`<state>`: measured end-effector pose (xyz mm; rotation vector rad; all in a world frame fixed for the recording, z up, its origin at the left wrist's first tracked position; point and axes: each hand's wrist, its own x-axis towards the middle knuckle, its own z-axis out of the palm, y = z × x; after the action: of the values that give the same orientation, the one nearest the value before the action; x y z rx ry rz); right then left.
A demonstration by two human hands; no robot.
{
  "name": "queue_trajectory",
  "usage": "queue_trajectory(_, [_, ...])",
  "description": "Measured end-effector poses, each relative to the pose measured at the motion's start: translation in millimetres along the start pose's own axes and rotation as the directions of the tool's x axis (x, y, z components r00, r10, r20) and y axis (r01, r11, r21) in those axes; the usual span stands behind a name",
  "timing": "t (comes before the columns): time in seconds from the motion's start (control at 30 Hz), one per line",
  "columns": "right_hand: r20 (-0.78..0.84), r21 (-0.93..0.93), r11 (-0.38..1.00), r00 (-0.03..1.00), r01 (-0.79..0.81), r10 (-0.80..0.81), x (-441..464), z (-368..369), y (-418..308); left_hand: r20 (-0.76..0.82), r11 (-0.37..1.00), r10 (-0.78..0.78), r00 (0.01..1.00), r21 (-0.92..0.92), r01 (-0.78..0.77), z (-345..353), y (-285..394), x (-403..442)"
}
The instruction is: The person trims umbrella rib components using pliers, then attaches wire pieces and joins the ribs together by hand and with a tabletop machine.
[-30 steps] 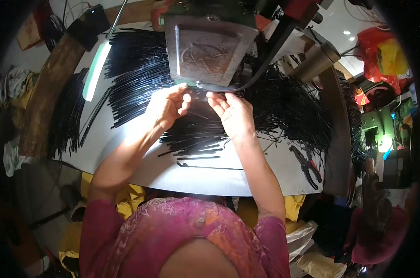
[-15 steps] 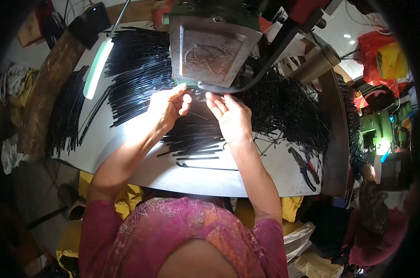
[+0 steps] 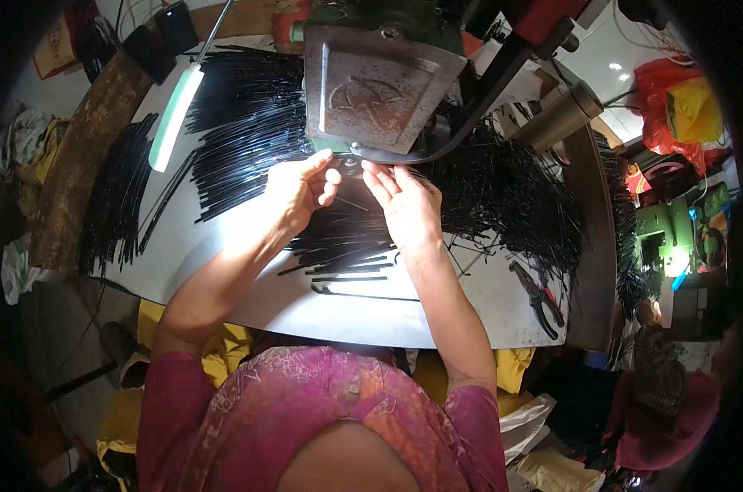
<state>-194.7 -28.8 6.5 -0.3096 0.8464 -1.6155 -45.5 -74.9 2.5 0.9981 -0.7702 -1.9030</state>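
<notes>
My left hand (image 3: pixel 304 182) is closed in a pinch at the lower front edge of a green and grey machine (image 3: pixel 379 90). What sits between its thumb and forefinger is too small to make out. Just across from it, my right hand (image 3: pixel 404 201) has thumb and fingertips drawn together under the same edge, near a small metal part (image 3: pixel 351 162). Whatever its fingertips grip is hidden. Below and between the hands lies a bundle of thin black rods (image 3: pixel 338 238) on the white tabletop (image 3: pixel 347 320).
More black rods (image 3: pixel 244 156) lie left of the machine, and a tangled heap of black pieces (image 3: pixel 511 193) lies right. Pliers (image 3: pixel 539 302) rest near the right edge. A lit lamp (image 3: pixel 174 119) hangs at left. Another person (image 3: pixel 666 410) sits at far right near a green machine (image 3: pixel 666 234).
Both hands stay at the machine's lower edge in almost the same pose. The right hand sits very slightly further left, and the whole view has shifted a little.
</notes>
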Motion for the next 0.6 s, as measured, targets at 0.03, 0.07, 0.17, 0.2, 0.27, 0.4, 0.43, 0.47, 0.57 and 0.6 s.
queue_trajectory(0.03, [-0.001, 0.0, 1.0, 1.0, 0.0, 0.0, 0, 0, 0, 0.0, 1.0, -0.001, 1.0, 0.0, 0.001, 0, 0, 0])
queue_trajectory(0.07, [-0.006, -0.001, 1.0, 1.0, -0.005, 0.005, 1, -1, 0, 0.004, 1.0, -0.013, 1.0, -0.005, 0.013, -1, 0, 0])
queue_trajectory(0.17, [-0.015, -0.003, 1.0, 1.0, -0.009, 0.009, 0, 0, -1, -0.013, 0.999, -0.032, 0.999, -0.017, 0.032, 0, 0, -1])
queue_trajectory(0.2, [-0.017, -0.005, 1.0, 1.0, -0.009, 0.009, 0, 0, -1, -0.035, 0.999, -0.038, 0.999, -0.026, 0.037, 1, 0, -1])
queue_trajectory(0.27, [0.003, 0.001, 1.0, 1.0, 0.001, -0.001, 0, -1, 0, -0.017, 0.999, -0.03, 0.999, -0.016, 0.03, 0, 0, -1])
queue_trajectory(0.4, [0.1, 0.073, 0.997, 0.995, 0.015, -0.022, 1, -5, 4, 0.074, 0.997, -0.042, 0.996, -0.054, 0.046, -4, -2, 2])
queue_trajectory(0.43, [0.072, 0.079, 0.997, 0.997, 0.02, -0.026, 2, -7, 4, 0.106, 0.998, -0.034, 0.994, -0.057, 0.04, -9, -4, 5])
queue_trajectory(0.47, [0.043, 0.087, 0.996, 0.999, 0.027, -0.031, 3, -7, 6, 0.138, 0.997, -0.027, 0.99, -0.061, 0.036, -13, -4, 9])
queue_trajectory(0.57, [0.012, -0.013, 1.0, 1.0, -0.004, 0.004, 3, -10, 4, 0.098, 1.0, -0.027, 0.995, 0.007, 0.027, -10, -3, 8])
queue_trajectory(0.6, [-0.022, -0.09, 0.996, 1.0, -0.013, 0.011, 1, -11, 3, 0.058, 0.999, -0.012, 0.998, 0.037, 0.01, -7, -1, 5])
